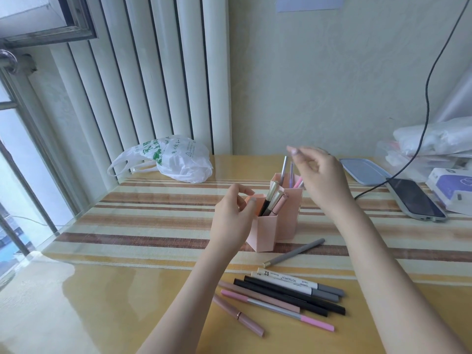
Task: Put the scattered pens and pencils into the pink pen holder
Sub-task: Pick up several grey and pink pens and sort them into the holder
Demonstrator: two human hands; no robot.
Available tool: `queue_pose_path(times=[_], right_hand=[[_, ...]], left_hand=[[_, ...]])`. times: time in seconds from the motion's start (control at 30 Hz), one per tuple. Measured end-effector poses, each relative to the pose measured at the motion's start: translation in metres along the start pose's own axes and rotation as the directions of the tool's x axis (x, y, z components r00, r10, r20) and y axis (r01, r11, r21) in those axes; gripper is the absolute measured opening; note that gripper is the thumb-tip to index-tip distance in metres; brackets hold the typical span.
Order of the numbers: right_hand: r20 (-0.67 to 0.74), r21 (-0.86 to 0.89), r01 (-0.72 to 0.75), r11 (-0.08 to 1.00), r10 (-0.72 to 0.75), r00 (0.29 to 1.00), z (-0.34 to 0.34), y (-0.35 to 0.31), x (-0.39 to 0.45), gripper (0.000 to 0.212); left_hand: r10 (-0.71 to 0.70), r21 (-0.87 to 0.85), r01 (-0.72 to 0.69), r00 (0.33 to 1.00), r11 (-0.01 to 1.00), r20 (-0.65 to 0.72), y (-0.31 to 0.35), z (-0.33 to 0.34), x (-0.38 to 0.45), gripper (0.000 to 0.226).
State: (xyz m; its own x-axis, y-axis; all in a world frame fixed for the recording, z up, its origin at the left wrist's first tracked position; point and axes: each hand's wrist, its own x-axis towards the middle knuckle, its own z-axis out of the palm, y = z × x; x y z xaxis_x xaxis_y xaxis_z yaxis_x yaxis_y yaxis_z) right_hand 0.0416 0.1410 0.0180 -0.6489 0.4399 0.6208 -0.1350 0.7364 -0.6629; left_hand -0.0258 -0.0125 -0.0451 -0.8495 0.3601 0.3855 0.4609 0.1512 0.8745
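Both bare forearms reach forward. The left hand (233, 215) hangs lower, fingers loosely curled (holding nothing); the right hand (320, 175) is raised higher, fingers relaxed.

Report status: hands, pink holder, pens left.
Left hand open beside the pink hexagonal pen holder; right hand open above it. Grey pen and a cluster of pens lie on the table. Nothing blocking.
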Motion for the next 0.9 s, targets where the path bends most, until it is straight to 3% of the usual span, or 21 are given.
queue_pose_path(times=[0.1, 0.2, 0.23, 0.3, 0.37, 0.4, 0.5, 0.6, 0.67, 0.77, 0.9], right_hand=[[-0.039, 0.199, -0.113, 0.973, 0.123, 0.992, -0.008, 0.001, -0.001, 0.036], [-0.168, 0.164, -0.221, 0.961, 0.248, 0.954, -0.021, 0.016, -0.019, 0.024], [-0.135, 0.063, -0.272, 0.96, 0.278, 0.951, -0.025, 0.024, -0.029, 0.021], [0.1, -0.197, -0.327, 0.924, 0.351, 0.931, -0.033, 0.042, -0.052, 0.023], [0.374, -0.375, -0.302, 0.876, 0.441, 0.816, -0.038, 0.052, -0.071, 0.028], [0.446, -0.421, -0.279, 0.863, 0.465, 0.765, -0.038, 0.053, -0.077, 0.029], [0.417, -0.481, -0.268, 0.835, 0.487, 0.767, -0.035, 0.047, -0.084, 0.01], [0.395, -0.489, -0.258, 0.833, 0.475, 0.786, -0.037, 0.044, -0.084, 0.014], [0.417, -0.377, -0.311, 0.872, 0.46, 0.784, -0.045, 0.043, -0.082, 0.01], [0.368, 0.003, -0.45, 0.893, 0.418, 0.831, -0.061, 0.037, -0.078, 0.006], [0.205, 0.564, -0.431, 0.705, 0.386, 0.899, -0.065, 0.027, -0.073, 0.016]], left_hand=[[0.01, 0.002, -0.01, 1.0, 1.0, -0.003, 0.001, -0.001, 0.0, 0.006], [0.033, 0.001, -0.033, 0.999, 0.999, -0.002, 0.004, -0.002, -0.002, 0.007], [0.046, 0.012, -0.046, 0.999, 0.999, -0.01, 0.005, -0.002, -0.002, 0.008], [0.065, 0.038, -0.064, 0.998, 0.997, -0.026, 0.006, -0.001, -0.004, 0.01], [0.071, 0.044, -0.07, 0.997, 0.997, -0.028, 0.006, -0.001, -0.005, 0.011], [0.074, 0.047, -0.073, 0.997, 0.996, -0.022, 0.006, -0.002, -0.005, 0.011], [0.062, 0.051, -0.062, 0.998, 0.997, 0.007, 0.005, -0.003, -0.007, 0.013], [-0.022, -0.032, 0.023, 0.999, 0.999, 0.034, 0.005, -0.006, -0.005, 0.011], [-0.11, -0.141, 0.116, 0.993, 0.983, 0.048, 0.003, -0.008, -0.001, 0.02], [-0.183, -0.177, 0.2, 0.978, 0.964, 0.104, -0.001, -0.009, 0.002, 0.024], [-0.111, -0.13, 0.129, 0.985, 0.983, 0.132, -0.002, -0.006, 0.0, 0.02]])
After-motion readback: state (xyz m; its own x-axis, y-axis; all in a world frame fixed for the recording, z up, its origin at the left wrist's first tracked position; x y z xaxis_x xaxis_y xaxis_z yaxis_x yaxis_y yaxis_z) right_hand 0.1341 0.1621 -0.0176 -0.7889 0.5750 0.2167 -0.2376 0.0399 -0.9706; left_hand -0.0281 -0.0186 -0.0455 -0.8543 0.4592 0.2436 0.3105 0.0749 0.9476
